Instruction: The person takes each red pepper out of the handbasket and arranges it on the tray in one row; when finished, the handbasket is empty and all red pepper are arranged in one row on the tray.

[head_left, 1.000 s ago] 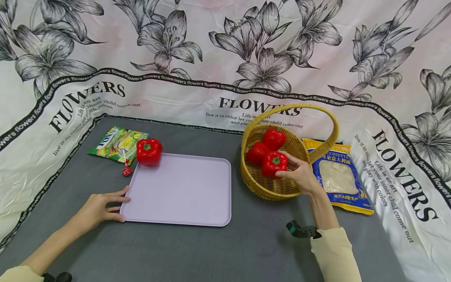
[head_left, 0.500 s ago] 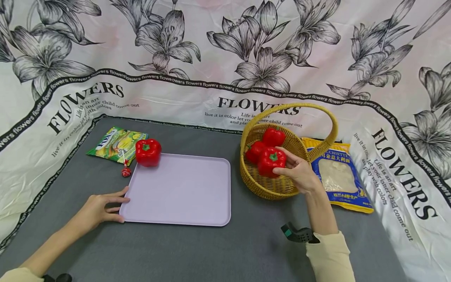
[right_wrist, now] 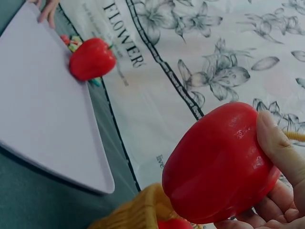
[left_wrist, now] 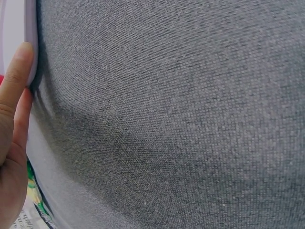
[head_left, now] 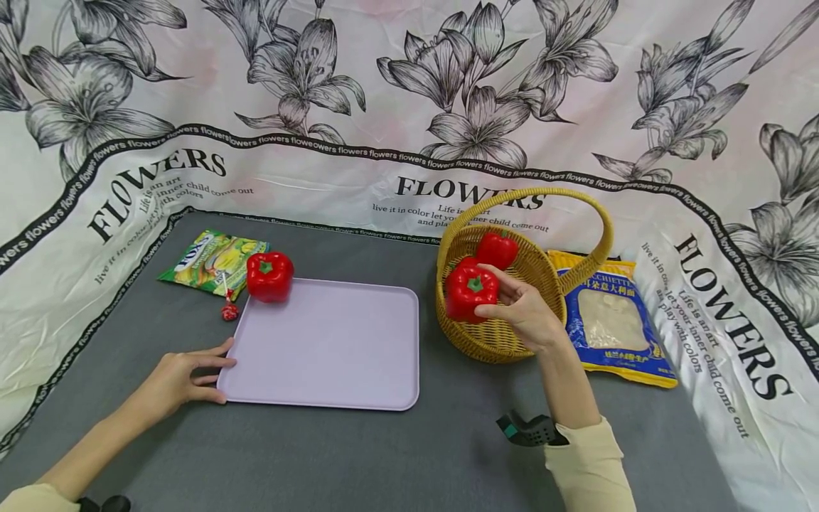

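My right hand (head_left: 521, 309) grips a red bell pepper (head_left: 470, 295) with a green stem, fingers and thumb on its right side. The pepper is held over the left part of a yellow wicker basket (head_left: 476, 347). In the right wrist view the held pepper (right_wrist: 219, 164) fills the lower middle, thumb on top. Another red pepper (head_left: 498, 249) lies in the basket, and a further one is mostly hidden behind the held pepper. At the left end of a pale lilac tray (head_left: 326, 345), my left hand (head_left: 175, 380) touches the edge with extended fingers. One more pepper (head_left: 270, 276) sits at the tray's far-left corner.
A green and yellow snack bag (head_left: 214, 257) lies beyond the tray, with a small red lollipop (head_left: 229, 311) by it. Right of the basket lies a blue and yellow pasta bag (head_left: 614, 320). The basket's tall handle (head_left: 604, 220) arches up. Flower-printed cloth (head_left: 320, 178) borders the grey table.
My right hand has moved left across the basket with the pepper in its grip, and that pepper now covers most of another one. The left hand and the tray have stayed put.
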`<state>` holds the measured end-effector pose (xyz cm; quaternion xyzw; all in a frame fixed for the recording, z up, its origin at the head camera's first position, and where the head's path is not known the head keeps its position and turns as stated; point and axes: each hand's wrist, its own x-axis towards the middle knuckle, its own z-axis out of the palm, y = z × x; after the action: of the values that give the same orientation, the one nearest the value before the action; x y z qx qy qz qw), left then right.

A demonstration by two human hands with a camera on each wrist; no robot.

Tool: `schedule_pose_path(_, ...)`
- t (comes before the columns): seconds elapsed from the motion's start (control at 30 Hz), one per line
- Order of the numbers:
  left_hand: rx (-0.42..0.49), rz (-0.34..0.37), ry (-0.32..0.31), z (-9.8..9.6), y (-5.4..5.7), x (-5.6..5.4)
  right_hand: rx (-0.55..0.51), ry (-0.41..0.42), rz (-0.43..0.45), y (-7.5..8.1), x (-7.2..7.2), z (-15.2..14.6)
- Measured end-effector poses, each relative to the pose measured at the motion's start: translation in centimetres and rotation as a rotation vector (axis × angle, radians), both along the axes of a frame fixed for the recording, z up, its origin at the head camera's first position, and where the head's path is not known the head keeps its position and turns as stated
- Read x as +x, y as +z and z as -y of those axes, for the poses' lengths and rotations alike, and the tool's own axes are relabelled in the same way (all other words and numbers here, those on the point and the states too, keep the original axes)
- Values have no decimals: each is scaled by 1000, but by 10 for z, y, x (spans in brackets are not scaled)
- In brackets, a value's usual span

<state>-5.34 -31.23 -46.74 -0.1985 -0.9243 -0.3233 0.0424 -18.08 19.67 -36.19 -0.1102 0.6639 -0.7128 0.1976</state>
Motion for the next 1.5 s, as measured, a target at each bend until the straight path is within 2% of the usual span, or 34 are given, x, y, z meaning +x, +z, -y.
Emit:
schedule_pose_path(0.13,-16,-14,2,0,0,0,11,2,7,0,-1,10)
schedule_pose_path(0.33,16,1,-10,0,1,0,37,11,-9,1,-1,31)
schedule_pose_path(0.63,15,-41,-12,-1,0,0,44,22,-10,-3,-3,57)
schedule_pose_path(0.73,49,-16,-24,-2,0,0,33,25,5,-6,-3,65)
schedule_pose_path(0.9,98,72,-31,-3,3,0,12,26,7,-12,-3,80)
schedule_pose_path(1.03,98,102,-18,-2,4,0,41,5,-24,-17,-5,91)
schedule_pose_path(1.2,101,106,-17,-3,5,1,114,-13,-83,-22,-10,102)
schedule_pose_path(1.5,82,108,-5,-2,5,1,207,65,-169,-29,-26,120)
